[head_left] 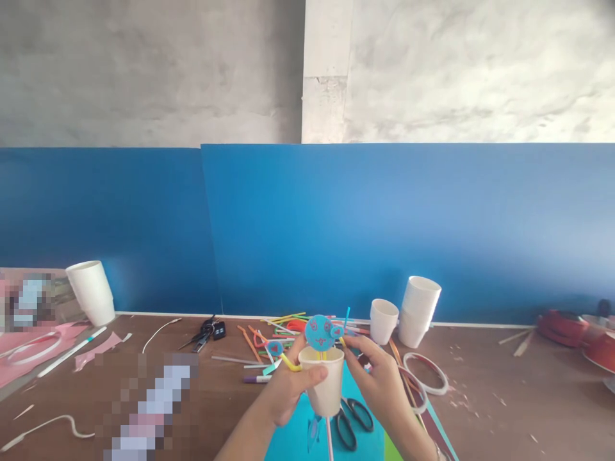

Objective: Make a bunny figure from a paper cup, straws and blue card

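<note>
My left hand (292, 388) is wrapped round a white paper cup (330, 389), thumb across its front. A blue paper disc (318, 333) with a drawn face stands above the cup's rim. From the cup's left side a bent yellow straw (290, 363) sticks out, near a small blue disc (275, 348) with a red mark. At the right rim my right hand (377, 370) pinches a short yellow straw (342, 342), close to another small blue disc (337, 331). A pale pink straw (329, 440) runs down beneath the cup.
Black-handled scissors (354, 424) lie on blue paper (288, 438) below my hands. Behind are loose coloured straws (288, 318), a single cup (383, 321) and stacked cups (418, 310). Tape rolls (435, 373) lie right; keys (207, 331) and more stacked cups (91, 291) are left.
</note>
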Demonstrator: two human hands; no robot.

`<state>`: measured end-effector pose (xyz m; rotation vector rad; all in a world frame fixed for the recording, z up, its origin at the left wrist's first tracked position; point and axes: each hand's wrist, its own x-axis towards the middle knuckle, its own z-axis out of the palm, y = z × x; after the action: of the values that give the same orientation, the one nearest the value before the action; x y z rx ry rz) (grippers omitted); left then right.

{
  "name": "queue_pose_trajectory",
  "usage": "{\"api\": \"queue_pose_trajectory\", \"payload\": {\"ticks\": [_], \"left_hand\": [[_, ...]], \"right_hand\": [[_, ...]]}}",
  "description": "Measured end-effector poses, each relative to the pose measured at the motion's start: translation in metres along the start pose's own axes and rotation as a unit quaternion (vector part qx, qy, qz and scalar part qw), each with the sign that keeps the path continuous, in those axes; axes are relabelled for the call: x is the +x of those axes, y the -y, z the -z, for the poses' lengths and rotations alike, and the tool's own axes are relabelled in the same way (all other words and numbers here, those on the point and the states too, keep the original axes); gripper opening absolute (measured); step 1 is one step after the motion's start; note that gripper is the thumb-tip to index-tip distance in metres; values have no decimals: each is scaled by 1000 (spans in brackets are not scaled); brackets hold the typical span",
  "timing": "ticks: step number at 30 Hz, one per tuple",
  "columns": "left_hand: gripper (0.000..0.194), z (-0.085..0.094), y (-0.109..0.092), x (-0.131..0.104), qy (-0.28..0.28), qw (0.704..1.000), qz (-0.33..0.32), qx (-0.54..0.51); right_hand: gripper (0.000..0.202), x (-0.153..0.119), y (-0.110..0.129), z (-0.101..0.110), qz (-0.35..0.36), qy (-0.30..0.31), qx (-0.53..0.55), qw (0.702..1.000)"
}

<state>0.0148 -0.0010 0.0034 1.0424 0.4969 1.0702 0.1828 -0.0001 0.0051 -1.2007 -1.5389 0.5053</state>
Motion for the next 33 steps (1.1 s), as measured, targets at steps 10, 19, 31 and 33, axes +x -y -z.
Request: {"api": "queue_pose_trajectory", "payload": {"ticks": [10, 19, 31, 33], "left_hand": [[76, 5, 2, 1, 1, 1000, 29, -11], [69, 3, -2, 4, -1, 997, -46, -61], [45, 5, -13, 6, -74, 997, 17, 10], [40, 7, -12, 6, -76, 997, 18, 10]], "right_hand": [[31, 3, -5, 1, -44, 58, 35, 997], [46, 6, -10, -4, -128, 32, 144, 981], [38, 2, -6, -7, -99, 133, 97, 981], [39, 2, -9, -10, -120, 130, 107, 978]]}}
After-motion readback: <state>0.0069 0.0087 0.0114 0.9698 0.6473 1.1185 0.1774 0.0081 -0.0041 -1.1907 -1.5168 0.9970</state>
